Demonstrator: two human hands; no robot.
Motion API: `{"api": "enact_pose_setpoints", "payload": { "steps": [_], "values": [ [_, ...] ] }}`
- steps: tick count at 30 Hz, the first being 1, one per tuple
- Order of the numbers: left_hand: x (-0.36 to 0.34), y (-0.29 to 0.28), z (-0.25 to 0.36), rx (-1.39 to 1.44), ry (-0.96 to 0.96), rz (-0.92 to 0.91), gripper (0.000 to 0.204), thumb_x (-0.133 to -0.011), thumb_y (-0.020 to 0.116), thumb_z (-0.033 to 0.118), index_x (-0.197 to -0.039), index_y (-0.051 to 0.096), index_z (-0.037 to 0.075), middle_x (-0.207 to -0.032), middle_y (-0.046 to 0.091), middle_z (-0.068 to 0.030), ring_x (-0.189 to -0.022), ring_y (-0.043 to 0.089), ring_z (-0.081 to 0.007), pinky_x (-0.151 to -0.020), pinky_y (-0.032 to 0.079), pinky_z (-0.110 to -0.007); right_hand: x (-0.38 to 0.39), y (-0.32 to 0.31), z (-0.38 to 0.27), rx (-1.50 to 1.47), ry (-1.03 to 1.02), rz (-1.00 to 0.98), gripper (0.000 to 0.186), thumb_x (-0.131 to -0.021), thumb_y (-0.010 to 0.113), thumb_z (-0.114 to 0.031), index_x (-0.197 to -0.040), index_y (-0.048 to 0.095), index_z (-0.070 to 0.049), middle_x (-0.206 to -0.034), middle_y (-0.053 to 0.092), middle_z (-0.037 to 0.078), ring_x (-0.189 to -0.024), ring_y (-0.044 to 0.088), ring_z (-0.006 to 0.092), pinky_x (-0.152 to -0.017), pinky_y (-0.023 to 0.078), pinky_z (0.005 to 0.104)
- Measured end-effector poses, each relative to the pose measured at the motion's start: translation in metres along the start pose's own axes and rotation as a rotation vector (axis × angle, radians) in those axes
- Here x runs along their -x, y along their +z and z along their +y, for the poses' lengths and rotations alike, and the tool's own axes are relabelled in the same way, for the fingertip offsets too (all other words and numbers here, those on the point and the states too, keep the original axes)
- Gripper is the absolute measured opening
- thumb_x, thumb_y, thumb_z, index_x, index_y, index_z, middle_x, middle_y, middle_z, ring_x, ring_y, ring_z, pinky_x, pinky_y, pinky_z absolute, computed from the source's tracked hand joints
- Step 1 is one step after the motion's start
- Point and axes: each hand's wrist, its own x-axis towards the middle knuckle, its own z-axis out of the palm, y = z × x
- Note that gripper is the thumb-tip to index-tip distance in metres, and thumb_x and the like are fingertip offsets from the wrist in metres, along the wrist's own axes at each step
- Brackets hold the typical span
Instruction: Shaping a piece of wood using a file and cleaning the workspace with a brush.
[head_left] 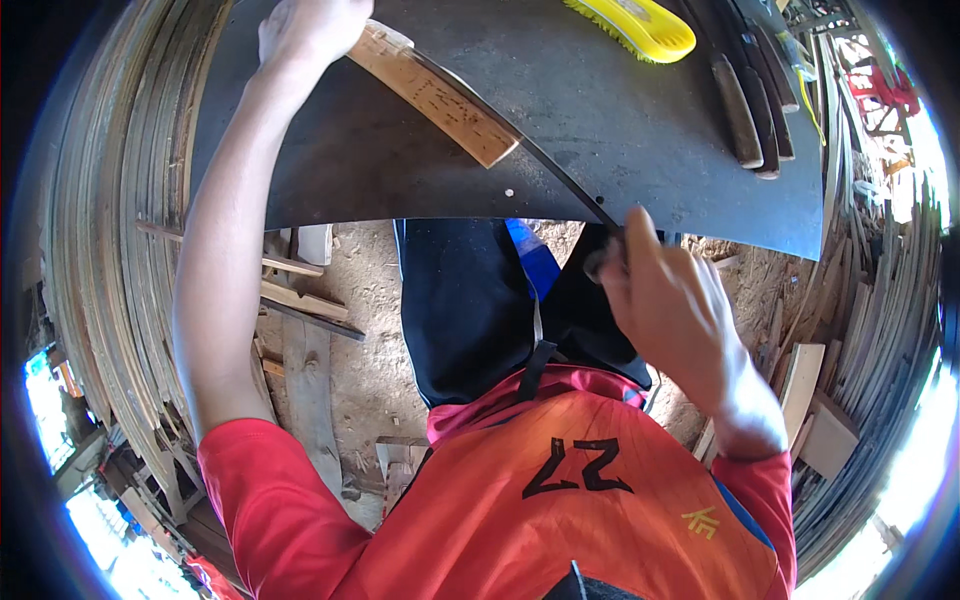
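Head: L hand (315, 32) w/ wood pc (430, 98), R hand (672, 292) w/ file (562, 175).

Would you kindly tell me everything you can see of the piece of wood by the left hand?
The piece of wood is a long, light brown bar, wood-grained, with dark flecks on its face and a square-looking near end. It slants across the dark tabletop from upper left toward the centre. The left hand is on its far end, hiding part. A thin dark tool runs along its right edge, apparently touching. Whether it lies flat is unclear.
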Motion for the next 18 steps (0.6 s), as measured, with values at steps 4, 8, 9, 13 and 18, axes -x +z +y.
{"api": "enact_pose_setpoints", "payload": {
  "steps": [4, 8, 9, 13, 18],
  "values": [
    [0.001, -0.001, -0.009, 0.039, -0.007, -0.018, 0.054, -0.102, 0.061, 0.047, -0.079, 0.075, 0.001, -0.08, 0.074, -0.0217, -0.083, 0.075, -0.0394, -0.076, 0.058, -0.051, -0.033, 0.008, -0.015, 0.059, -0.136, 0.041, 0.025, -0.1, 0.065, -0.02, -0.1, 0.05, -0.001, -0.06, 0.064, 0.019, -0.059, 0.069, 0.0392, -0.053, 0.055, 0.05],
    [0.002, -0.001, -0.011, -0.003, -0.009, 0.024, 0.054, -0.102, 0.061, 0.047, -0.078, 0.074, 0.001, -0.079, 0.073, -0.022, -0.082, 0.074, -0.0408, -0.076, 0.057, -0.051, -0.005, 0.007, -0.003, 0.015, -0.108, 0.03, 0.025, -0.099, 0.065, -0.02, -0.1, 0.049, -0.001, -0.059, 0.063, 0.019, -0.059, 0.069, 0.0401, -0.052, 0.056, 0.0497],
    [0.004, -0.003, -0.006, 0.015, -0.018, 0.001, 0.053, -0.102, 0.061, 0.046, -0.077, 0.074, 0.001, -0.079, 0.073, -0.0225, -0.082, 0.074, -0.0415, -0.076, 0.057, -0.051, 0.004, 0.004, 0.002, -0.001, -0.052, -0.017, 0.026, -0.099, 0.065, -0.02, -0.101, 0.048, -0.001, -0.059, 0.063, 0.019, -0.057, 0.068, 0.0411, -0.051, 0.056, 0.0505],
    [0.002, 0.001, -0.004, 0.005, 0.002, 0.033, 0.053, -0.101, 0.063, 0.046, -0.077, 0.073, 0.0, -0.08, 0.072, -0.0241, -0.083, 0.073, -0.0428, -0.075, 0.057, -0.052, 0.011, 0.0, 0.006, 0.002, -0.018, -0.059, 0.026, -0.099, 0.065, -0.02, -0.101, 0.048, 0.0, -0.059, 0.063, 0.021, -0.058, 0.068, 0.0418, -0.052, 0.056, 0.0503],
    [-0.001, 0.009, -0.018, 0.006, 0.009, 0.085, 0.055, -0.102, 0.061, 0.048, -0.079, 0.074, -0.001, -0.083, 0.072, -0.0252, -0.084, 0.073, -0.0425, -0.075, 0.057, -0.052, -0.04, 0.005, -0.014, -0.023, -0.122, 0.018, 0.02, -0.103, 0.058, -0.016, -0.103, 0.05, 0.002, -0.061, 0.062, 0.024, -0.059, 0.066, 0.0445, -0.055, 0.053, 0.0539]
  ]
}}
